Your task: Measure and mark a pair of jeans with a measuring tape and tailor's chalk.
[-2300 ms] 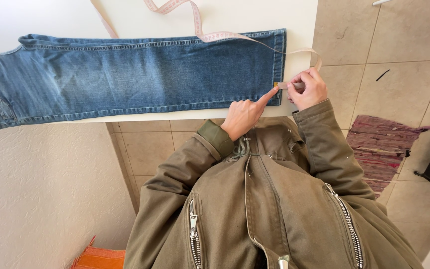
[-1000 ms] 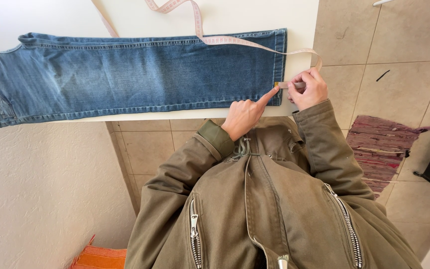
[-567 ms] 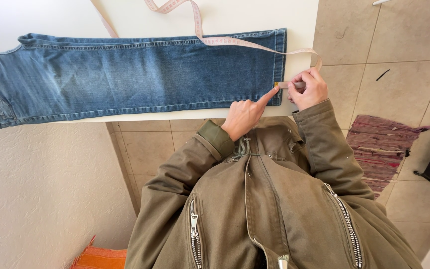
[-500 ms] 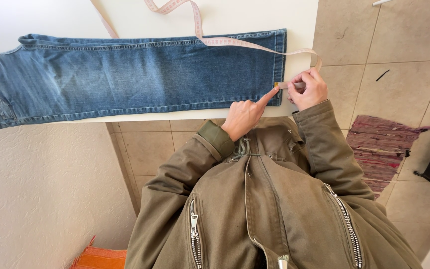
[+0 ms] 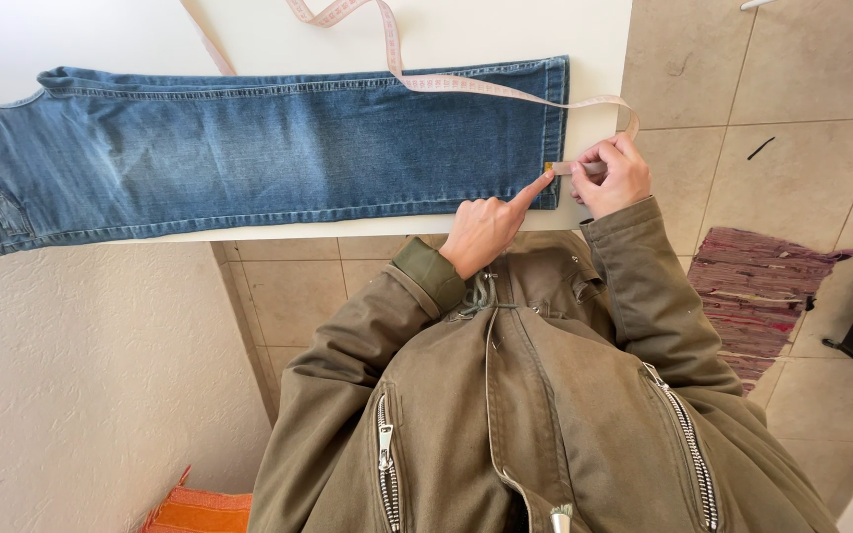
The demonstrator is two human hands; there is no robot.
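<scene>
We lay the jeans leg [image 5: 278, 148] lengthwise along the table [image 5: 101, 35], hem toward us. Our left hand [image 5: 486, 225], fist closed, pins the hem with its forefinger; our right hand [image 5: 612, 176], just beside, pinches the measuring tape [image 5: 505, 89] end.

Bright even daylight, sharp focus (soft shadows)

We see a pale pink cloth measuring tape [image 5: 466, 85] with a small yellow metal end tip [image 5: 549, 167]. The tip lies at the hem corner of a flat, faded blue denim trouser leg [image 5: 278, 148]. The tape loops off the hem edge, crosses the leg's upper seam, and curls away across the white tabletop [image 5: 101, 35].
</scene>
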